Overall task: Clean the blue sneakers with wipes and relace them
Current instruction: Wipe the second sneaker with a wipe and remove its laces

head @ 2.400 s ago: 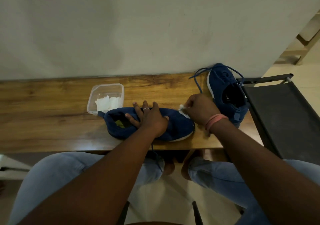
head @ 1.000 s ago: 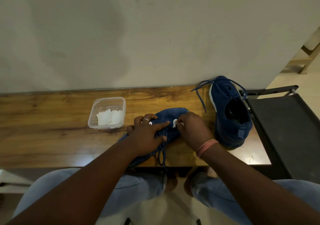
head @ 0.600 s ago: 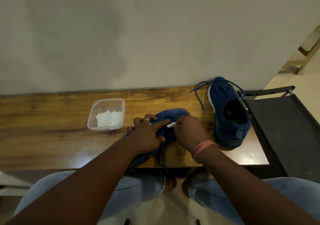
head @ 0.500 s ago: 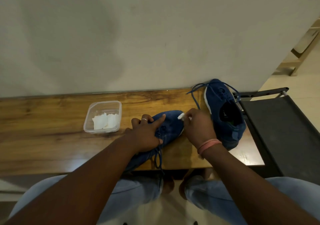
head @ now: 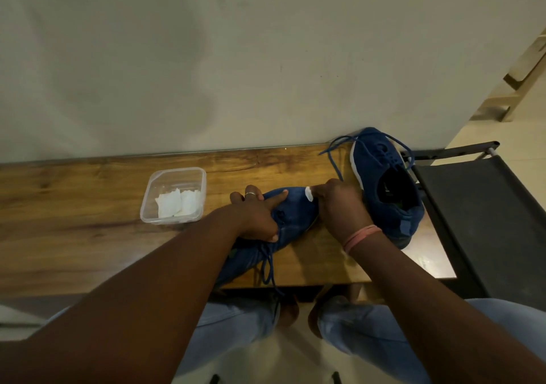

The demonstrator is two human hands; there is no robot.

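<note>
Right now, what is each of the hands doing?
Left hand: holds the sneaker down on the table.
Right hand: pinches a wipe at the sneaker's toe.

Two blue sneakers (head: 295,212) (head: 384,182) with white soles are seen on a brown wood-grained table (head: 74,206), white wipes (head: 177,203) in a clear tub (head: 174,174), a pink wristband (head: 362,236).

The setting is a domestic interior, most likely a home. Indicators: a narrow wooden worktop (head: 88,206) set flush against a plain painted wall (head: 236,58); pale tiled flooring (head: 487,135) at the right; a black metal-framed chair (head: 487,206) just beside the worktop end; light wooden furniture (head: 523,73) farther back; a clear plastic food container (head: 174,194) on the worktop.
</note>
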